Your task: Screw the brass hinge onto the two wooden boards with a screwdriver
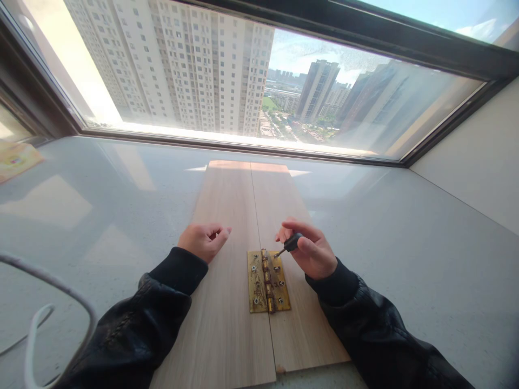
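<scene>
My right hand [310, 248] is closed on a short screwdriver [292, 242] with a black handle. The screwdriver is tilted, its metal tip at the upper right hole area of a worn brass hinge [257, 286]. This hinge lies open and flat across the seam between a left wooden board [223, 292] and a right wooden board [308, 335]. Several screw heads show in both hinge leaves. Over the left board, my left hand [205, 240] is loosely curled, thumb against the forefinger, with nothing visible in it. It is apart from the hinge.
Both boards rest on a pale speckled surface [405, 270] beneath a dark-framed window [259, 143]. A white cable [60, 292] loops at the lower left, by my left sleeve. A yellowish packet-like item [18, 160] lies at the far left.
</scene>
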Tool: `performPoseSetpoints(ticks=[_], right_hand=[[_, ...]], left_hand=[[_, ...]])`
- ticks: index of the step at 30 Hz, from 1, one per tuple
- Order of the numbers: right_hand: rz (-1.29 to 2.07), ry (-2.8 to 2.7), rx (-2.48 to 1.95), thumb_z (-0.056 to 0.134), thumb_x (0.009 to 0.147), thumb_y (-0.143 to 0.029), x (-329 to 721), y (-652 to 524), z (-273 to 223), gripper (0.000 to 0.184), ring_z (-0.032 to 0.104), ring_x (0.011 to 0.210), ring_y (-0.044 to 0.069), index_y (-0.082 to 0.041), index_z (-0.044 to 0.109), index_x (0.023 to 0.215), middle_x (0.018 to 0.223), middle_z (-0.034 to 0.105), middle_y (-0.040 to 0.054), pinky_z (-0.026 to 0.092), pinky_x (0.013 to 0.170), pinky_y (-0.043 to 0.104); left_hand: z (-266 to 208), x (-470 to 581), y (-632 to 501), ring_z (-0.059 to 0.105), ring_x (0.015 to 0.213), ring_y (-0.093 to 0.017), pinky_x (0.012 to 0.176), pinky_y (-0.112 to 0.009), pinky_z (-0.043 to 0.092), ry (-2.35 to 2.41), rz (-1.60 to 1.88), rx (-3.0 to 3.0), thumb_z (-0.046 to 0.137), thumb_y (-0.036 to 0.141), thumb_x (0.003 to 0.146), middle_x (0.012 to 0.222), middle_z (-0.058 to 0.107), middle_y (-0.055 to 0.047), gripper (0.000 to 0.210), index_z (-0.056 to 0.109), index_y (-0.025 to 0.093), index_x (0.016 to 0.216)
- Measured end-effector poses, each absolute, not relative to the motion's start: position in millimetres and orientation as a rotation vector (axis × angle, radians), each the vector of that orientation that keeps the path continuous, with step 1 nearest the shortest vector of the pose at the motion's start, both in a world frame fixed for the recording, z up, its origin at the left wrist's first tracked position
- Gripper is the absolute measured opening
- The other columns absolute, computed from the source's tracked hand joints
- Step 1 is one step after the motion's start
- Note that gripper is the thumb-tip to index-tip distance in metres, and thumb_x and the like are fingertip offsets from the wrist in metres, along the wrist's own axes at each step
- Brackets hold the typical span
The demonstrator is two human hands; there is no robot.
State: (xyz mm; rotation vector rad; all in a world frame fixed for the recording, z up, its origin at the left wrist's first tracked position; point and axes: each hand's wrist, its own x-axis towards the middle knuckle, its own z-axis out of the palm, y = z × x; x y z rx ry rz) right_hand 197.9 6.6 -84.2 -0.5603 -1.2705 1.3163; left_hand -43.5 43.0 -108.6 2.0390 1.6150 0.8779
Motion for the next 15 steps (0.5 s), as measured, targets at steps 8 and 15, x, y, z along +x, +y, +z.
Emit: performPoseSetpoints(ticks=[8, 15], right_hand=[[1.399, -1.296, -0.499, 0.064, 0.079, -0.039, 196.1, 7.1, -83.3, 0.020, 0.057, 0.065, 0.014, -0.027, 0.068, 0.095, 0.070, 0.062, -0.0009, 0.047, 0.081, 0.045], [1.482, -1.323, -0.502, 0.045, 0.089, -0.048, 190.8, 1.5, -82.3, 0.037, 0.044, 0.055, 0.012, -0.021, 0.070, 0.087, 0.057, 0.047, -0.0013, 0.040, 0.059, 0.032]], left_hand=[[-104.9, -43.0, 41.8, 0.026, 0.047, -0.008, 0.048, -0.023, 0.022, 1.606, 0.881, 2.043, 0.047, 0.047, 0.079, 0.047, 0.023, 0.005, 0.045, 0.040, 0.017, 0.047], [-103.3, -42.2, 40.9, 0.026, 0.047, -0.008, 0.048, -0.023, 0.022, 1.615, 0.880, 2.031, 0.047, 0.047, 0.078, 0.047, 0.024, 0.005, 0.044, 0.039, 0.017, 0.047]])
